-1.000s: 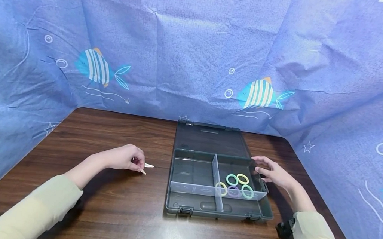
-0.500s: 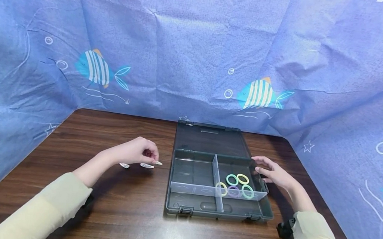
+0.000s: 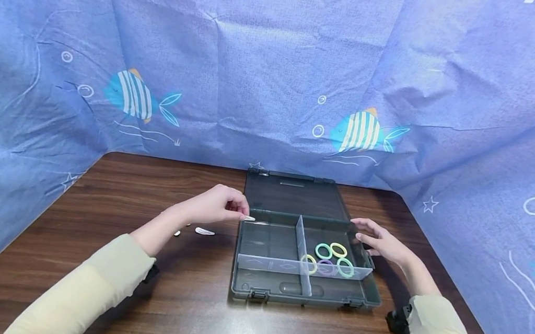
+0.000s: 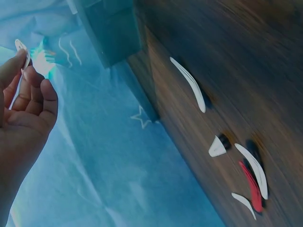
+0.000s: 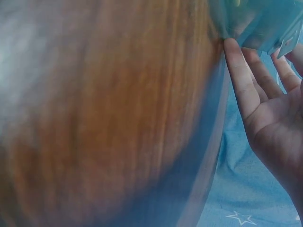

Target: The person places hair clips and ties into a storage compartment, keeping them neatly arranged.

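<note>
My left hand [image 3: 219, 205] pinches a white hair clip [image 3: 250, 218] between thumb and fingers, at the left rim of the opened grey plastic box [image 3: 304, 300]. In the left wrist view the same clip [image 4: 21, 46] sticks out from the fingertips. My right hand [image 3: 386, 244] rests its fingertips against the box's right side, fingers mostly straight; the right wrist view shows fingers [image 5: 244, 80] at the box edge. Dividers split the box, and yellow, green and purple hair ties [image 3: 324, 251] lie in its back right compartment. The back left compartment shows a bare floor.
Left of the box lies a white hair clip [image 3: 205, 231]. In the left wrist view more clips lie on the wooden table [image 4: 227, 61], among them a red clip [image 4: 252, 187] and a small white piece [image 4: 218, 146]. The lid [image 3: 295, 195] lies back; a blue curtain [image 3: 264, 83] hangs behind.
My left hand has lifted from the table and moved right and away to the box's left rim, carrying the pinched hair clip. Clips behind it came into view. My right hand has stayed put.
</note>
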`<state>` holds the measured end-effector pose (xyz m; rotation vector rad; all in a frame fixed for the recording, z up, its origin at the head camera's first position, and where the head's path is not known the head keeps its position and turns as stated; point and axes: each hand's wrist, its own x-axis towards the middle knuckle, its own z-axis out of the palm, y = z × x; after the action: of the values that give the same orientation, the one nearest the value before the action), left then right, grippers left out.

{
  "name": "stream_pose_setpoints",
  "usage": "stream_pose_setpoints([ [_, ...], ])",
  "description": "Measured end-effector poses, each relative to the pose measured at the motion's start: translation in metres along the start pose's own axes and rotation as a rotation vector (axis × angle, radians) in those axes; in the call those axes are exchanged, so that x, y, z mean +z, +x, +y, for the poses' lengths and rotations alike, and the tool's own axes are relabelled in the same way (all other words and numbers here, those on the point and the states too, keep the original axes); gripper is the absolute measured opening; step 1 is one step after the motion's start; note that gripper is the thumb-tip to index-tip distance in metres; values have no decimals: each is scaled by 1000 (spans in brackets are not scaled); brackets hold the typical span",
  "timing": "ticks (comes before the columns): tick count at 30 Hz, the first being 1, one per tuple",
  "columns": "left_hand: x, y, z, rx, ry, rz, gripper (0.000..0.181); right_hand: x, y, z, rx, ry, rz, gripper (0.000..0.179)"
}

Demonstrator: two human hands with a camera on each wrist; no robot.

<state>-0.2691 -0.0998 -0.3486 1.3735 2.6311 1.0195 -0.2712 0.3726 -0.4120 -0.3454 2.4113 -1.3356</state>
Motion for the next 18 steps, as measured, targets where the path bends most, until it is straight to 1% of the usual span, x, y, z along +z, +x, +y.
stream_pose_setpoints([
  [3, 4, 7, 4, -4, -19, -8, 4, 0, 0, 0, 9, -2, 6, 55],
  [7, 9, 15, 8, 1, -19, -13, 4, -1, 1, 1, 23, -22, 10, 55],
  [12, 18, 27, 12, 29, -21, -37, 5, -3, 2, 2, 40, -46, 13, 52],
  [16, 27, 37, 14, 57, -16, -42, 6, -3, 3, 1, 49, -27, -1, 53],
  [18, 31, 42, 15, 61, -15, -41, 5, -3, 4, 2, 56, -14, -4, 54],
])
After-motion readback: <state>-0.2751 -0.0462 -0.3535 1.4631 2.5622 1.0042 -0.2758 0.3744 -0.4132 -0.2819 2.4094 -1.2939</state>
